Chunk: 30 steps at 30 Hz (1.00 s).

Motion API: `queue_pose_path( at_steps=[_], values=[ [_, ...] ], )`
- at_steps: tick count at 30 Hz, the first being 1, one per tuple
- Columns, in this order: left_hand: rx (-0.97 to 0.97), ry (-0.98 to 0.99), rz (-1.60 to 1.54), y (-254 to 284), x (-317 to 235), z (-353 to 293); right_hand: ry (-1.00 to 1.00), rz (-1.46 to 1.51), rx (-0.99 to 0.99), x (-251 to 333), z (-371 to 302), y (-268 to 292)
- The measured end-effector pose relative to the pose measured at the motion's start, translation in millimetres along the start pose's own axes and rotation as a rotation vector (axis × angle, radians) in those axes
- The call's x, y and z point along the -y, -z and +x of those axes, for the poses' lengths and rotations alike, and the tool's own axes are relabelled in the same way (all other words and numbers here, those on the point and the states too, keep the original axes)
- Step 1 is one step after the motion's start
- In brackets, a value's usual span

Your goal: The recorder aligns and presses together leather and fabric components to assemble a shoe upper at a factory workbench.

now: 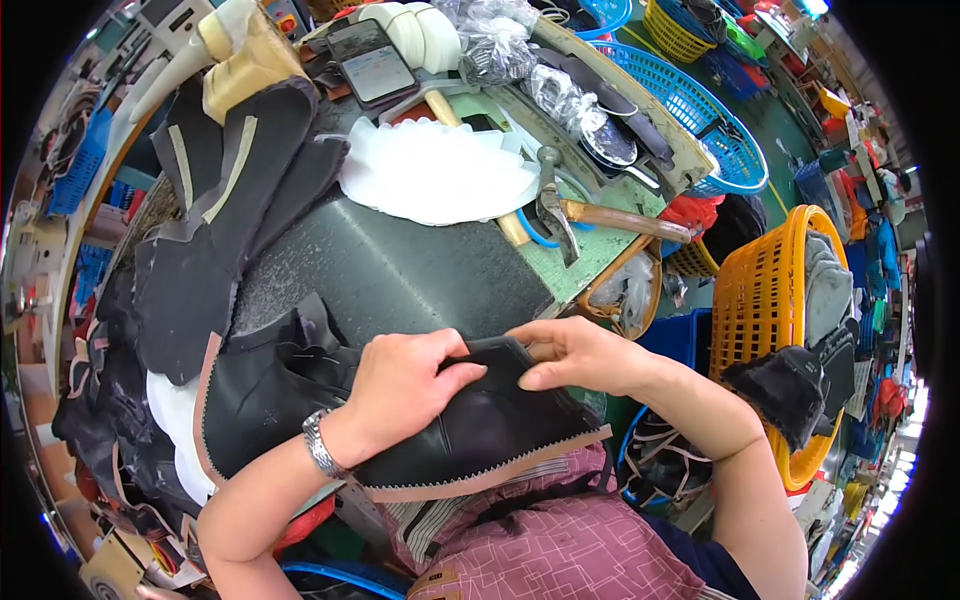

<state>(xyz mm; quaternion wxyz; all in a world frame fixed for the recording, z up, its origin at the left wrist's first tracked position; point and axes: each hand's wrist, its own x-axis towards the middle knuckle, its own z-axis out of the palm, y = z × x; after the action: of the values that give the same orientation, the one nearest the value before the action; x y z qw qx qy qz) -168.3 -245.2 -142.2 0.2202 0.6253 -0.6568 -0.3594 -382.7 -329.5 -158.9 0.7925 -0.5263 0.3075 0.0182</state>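
Note:
Across my lap and the bench edge lies a black leather boot upper [490,420] with a tan zigzag-stitched strip along its lower rim. My left hand [405,385] is closed on its top edge, thumb lying over the leather. To the right, my right hand [580,358] pinches the same edge between thumb and fingers. Another black leather part [250,410] with tan edging lies left of my left wrist; whether it joins the held piece is hidden. Beyond it are dark grey lining pieces [190,290], with two pale strips on them.
A dark work slab [390,265] lies ahead. On it rests a white scalloped stack [435,170]. A hammer [620,218], pincers [552,205] and a phone [372,62] lie beyond. An orange basket [760,300] stands at right, a blue basket [735,150] behind.

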Motion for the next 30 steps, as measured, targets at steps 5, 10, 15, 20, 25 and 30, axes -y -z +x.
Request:
queue_pose_path(
  at_steps=[5, 10, 15, 20, 25, 30],
  values=[
    [-0.018, -0.044, 0.042, 19, -21, -25, 0.116, -0.471, -0.032, 20, -3, -15],
    [-0.042, -0.124, -0.055, 31, -24, -50, 0.159, -0.487, 0.113, 50, -14, -24],
    [-0.312, -0.495, 0.231, 23, -28, -74, 0.331, -0.638, 0.326, 68, -17, -27],
    [-0.354, -0.583, 0.456, 29, -48, -86, 0.396, -1.127, 0.456, 106, -17, -46],
    [-0.317, -0.552, 0.289, 40, -52, -99, 0.431, -1.003, 0.525, 120, -27, -62],
    [-0.058, -0.465, 0.351, 59, -53, -117, 0.365, -0.893, 0.637, 119, -28, -55]
  ],
)
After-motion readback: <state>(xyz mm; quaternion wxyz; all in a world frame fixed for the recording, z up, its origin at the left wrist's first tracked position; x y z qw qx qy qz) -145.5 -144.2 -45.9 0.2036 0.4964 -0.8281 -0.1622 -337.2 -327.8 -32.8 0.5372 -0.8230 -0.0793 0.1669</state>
